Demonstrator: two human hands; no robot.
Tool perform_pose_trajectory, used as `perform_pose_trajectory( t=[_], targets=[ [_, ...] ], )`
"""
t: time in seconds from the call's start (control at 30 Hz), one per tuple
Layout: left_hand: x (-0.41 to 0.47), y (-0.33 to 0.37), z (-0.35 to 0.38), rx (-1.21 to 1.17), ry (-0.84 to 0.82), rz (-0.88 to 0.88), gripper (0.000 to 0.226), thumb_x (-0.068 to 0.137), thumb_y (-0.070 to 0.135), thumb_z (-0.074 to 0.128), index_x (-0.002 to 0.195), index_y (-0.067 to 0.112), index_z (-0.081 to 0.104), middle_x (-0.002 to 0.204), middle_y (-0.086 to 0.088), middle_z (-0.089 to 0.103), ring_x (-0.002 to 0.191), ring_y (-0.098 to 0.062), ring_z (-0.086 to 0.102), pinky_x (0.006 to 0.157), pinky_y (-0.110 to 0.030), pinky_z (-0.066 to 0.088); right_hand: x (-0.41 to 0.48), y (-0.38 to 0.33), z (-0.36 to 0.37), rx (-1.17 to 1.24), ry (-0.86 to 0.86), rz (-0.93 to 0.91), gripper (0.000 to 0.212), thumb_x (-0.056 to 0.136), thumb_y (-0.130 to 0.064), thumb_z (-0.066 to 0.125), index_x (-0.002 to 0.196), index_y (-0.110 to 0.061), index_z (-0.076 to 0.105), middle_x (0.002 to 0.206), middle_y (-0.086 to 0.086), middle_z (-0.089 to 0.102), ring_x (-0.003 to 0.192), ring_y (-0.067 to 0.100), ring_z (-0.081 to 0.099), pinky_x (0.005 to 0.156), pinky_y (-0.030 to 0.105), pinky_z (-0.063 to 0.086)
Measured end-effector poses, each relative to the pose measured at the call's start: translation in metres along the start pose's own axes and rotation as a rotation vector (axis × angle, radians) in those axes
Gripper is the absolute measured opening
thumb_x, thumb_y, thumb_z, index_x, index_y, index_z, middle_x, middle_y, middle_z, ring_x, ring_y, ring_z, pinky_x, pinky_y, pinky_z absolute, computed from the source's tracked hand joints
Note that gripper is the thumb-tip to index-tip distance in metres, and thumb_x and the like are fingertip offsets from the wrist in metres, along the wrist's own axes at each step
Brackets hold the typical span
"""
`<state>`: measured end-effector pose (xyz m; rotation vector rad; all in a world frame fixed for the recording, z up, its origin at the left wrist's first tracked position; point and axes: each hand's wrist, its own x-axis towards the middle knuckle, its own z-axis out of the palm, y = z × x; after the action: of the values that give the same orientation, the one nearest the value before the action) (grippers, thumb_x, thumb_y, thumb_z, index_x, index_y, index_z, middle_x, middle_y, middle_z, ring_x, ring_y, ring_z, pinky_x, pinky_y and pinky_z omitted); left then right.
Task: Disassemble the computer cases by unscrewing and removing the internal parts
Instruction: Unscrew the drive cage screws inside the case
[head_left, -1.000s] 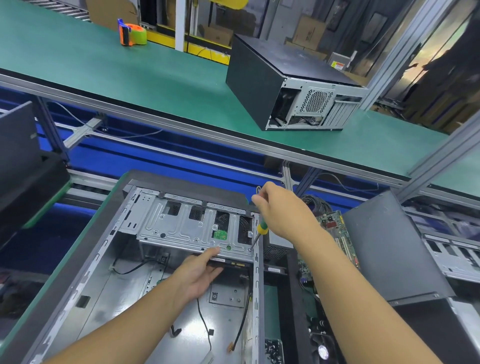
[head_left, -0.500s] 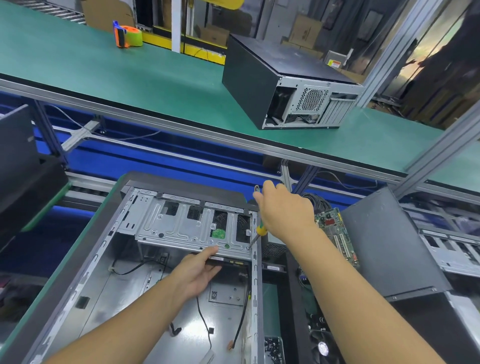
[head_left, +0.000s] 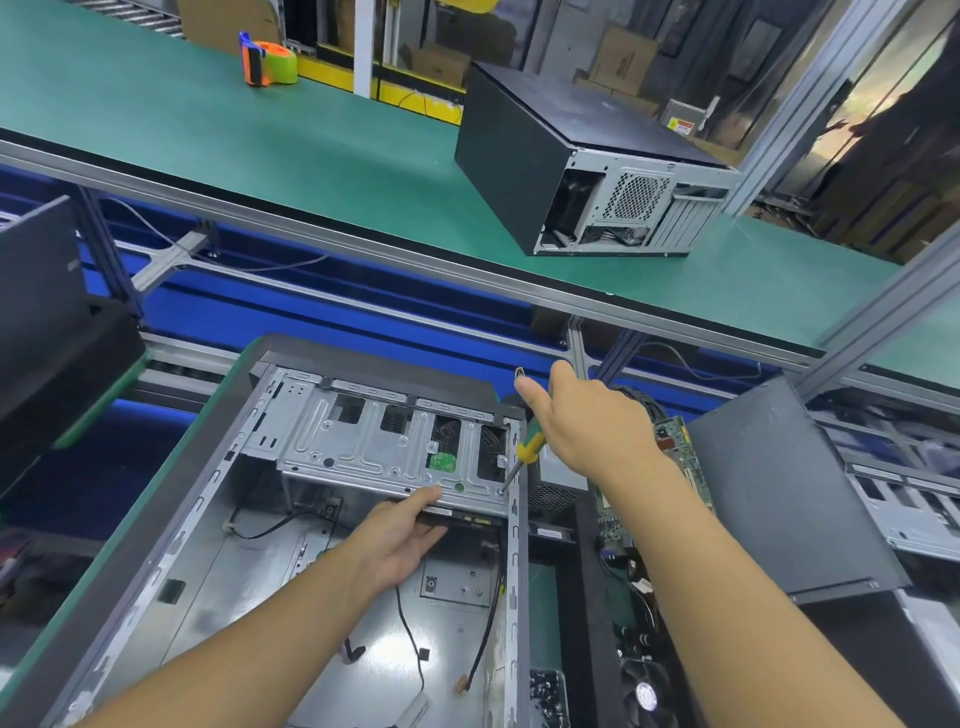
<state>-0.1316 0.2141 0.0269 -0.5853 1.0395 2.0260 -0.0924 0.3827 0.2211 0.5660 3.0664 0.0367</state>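
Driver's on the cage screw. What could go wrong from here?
1. The screwdriver sits slanted in the right hand; its tip could slip off the screw.
2. The left hand grips the drive cage edge near that tip and might get jabbed.
3. The freed screw may fall among the cables.

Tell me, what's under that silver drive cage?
A flat black drive pokes out beneath the drive cage, with black cables hanging lower. The rest of it is covered by the cage.
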Motion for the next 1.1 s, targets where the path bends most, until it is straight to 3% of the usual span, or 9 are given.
perform_pose_trajectory(
  t=[0.1, 0.23, 0.33, 0.43, 0.63, 0.73, 0.87, 0.97, 1.1],
  targets=[
    [0.002, -0.001, 0.000, 0.010, -0.008, 0.000, 0.020, 0.091, 0.004, 0.068, 0.109, -0.001, 0.062, 0.096, -0.015, 0.077, 0.101, -0.027, 0.068, 0.083, -0.035, 0.052, 0.003, 0.004, -0.002, 0.028, -0.042, -0.069, 0.036, 0.105, -0.051, 0.034, 0.104, -0.016, 0.042, 0.082, 0.003, 0.058, 0.068, 0.028, 0.055, 0.057, 0.036, 0.038],
    [0.004, -0.001, -0.001, 0.009, -0.013, 0.002, 0.018, 0.091, 0.004, 0.068, 0.108, 0.000, 0.062, 0.095, -0.015, 0.077, 0.094, -0.025, 0.071, 0.086, -0.036, 0.054, 0.007, 0.013, -0.017, 0.350, -0.355, -0.160, 0.018, 0.097, -0.020, 0.053, 0.112, -0.027, 0.045, 0.106, -0.002, 0.045, 0.083, 0.022, 0.050, 0.064, 0.033, 0.039],
    [0.004, -0.001, -0.001, 0.007, -0.016, -0.001, 0.020, 0.091, 0.004, 0.068, 0.109, 0.000, 0.062, 0.096, -0.015, 0.077, 0.095, -0.025, 0.071, 0.078, -0.033, 0.054, 0.003, 0.011, -0.016, 0.244, -0.358, -0.179, 0.027, 0.096, -0.037, 0.057, 0.118, -0.028, 0.044, 0.116, -0.001, 0.043, 0.108, 0.024, 0.041, 0.084, 0.040, 0.043],
    [0.002, -0.001, 0.000, 0.006, -0.019, 0.003, 0.018, 0.091, 0.004, 0.067, 0.109, 0.000, 0.063, 0.094, -0.014, 0.077, 0.094, -0.025, 0.070, 0.076, -0.033, 0.053, 0.001, 0.002, -0.011, 0.074, -0.184, -0.073, 0.049, 0.099, -0.067, 0.031, 0.110, -0.021, 0.046, 0.106, 0.002, 0.050, 0.100, 0.029, 0.051, 0.087, 0.047, 0.049],
    [0.000, 0.000, 0.000, 0.013, -0.030, -0.003, 0.018, 0.092, 0.004, 0.067, 0.109, -0.001, 0.063, 0.096, -0.014, 0.077, 0.094, -0.025, 0.071, 0.075, -0.032, 0.054, 0.006, 0.004, -0.014, 0.220, -0.289, -0.188, 0.018, 0.100, -0.016, 0.044, 0.115, -0.024, 0.051, 0.117, 0.001, 0.046, 0.105, 0.026, 0.042, 0.085, 0.040, 0.043],
    [-0.001, 0.000, 0.001, 0.014, -0.025, -0.001, 0.019, 0.092, 0.005, 0.066, 0.110, -0.001, 0.062, 0.094, -0.013, 0.077, 0.095, -0.025, 0.070, 0.076, -0.032, 0.053, 0.006, 0.005, -0.017, 0.286, -0.397, -0.173, 0.021, 0.095, -0.025, 0.054, 0.113, -0.032, 0.047, 0.112, -0.003, 0.040, 0.108, 0.024, 0.037, 0.088, 0.042, 0.042],
    [-0.001, 0.001, 0.001, 0.015, -0.023, -0.003, 0.021, 0.092, 0.005, 0.067, 0.111, -0.002, 0.061, 0.096, -0.014, 0.077, 0.097, -0.026, 0.070, 0.077, -0.032, 0.053, 0.001, -0.003, -0.008, 0.061, -0.109, -0.089, 0.044, 0.101, -0.064, 0.032, 0.112, -0.025, 0.049, 0.103, -0.002, 0.056, 0.093, 0.028, 0.056, 0.080, 0.044, 0.049],
    [-0.001, 0.000, 0.001, 0.012, -0.025, -0.004, 0.020, 0.092, 0.004, 0.066, 0.110, -0.002, 0.061, 0.095, -0.014, 0.077, 0.094, -0.025, 0.071, 0.077, -0.032, 0.053, 0.003, -0.004, -0.005, 0.156, -0.037, -0.125, 0.026, 0.107, -0.042, 0.036, 0.111, -0.021, 0.052, 0.101, 0.002, 0.064, 0.080, 0.026, 0.058, 0.071, 0.040, 0.050],
    [0.000, 0.000, 0.000, 0.005, -0.026, 0.001, 0.021, 0.092, 0.005, 0.066, 0.112, -0.002, 0.061, 0.097, -0.015, 0.077, 0.095, -0.025, 0.071, 0.078, -0.033, 0.053, 0.006, 0.000, -0.015, 0.348, -0.330, -0.161, 0.022, 0.094, -0.022, 0.055, 0.113, -0.029, 0.049, 0.121, -0.004, 0.050, 0.104, 0.023, 0.052, 0.090, 0.044, 0.050]
  ],
)
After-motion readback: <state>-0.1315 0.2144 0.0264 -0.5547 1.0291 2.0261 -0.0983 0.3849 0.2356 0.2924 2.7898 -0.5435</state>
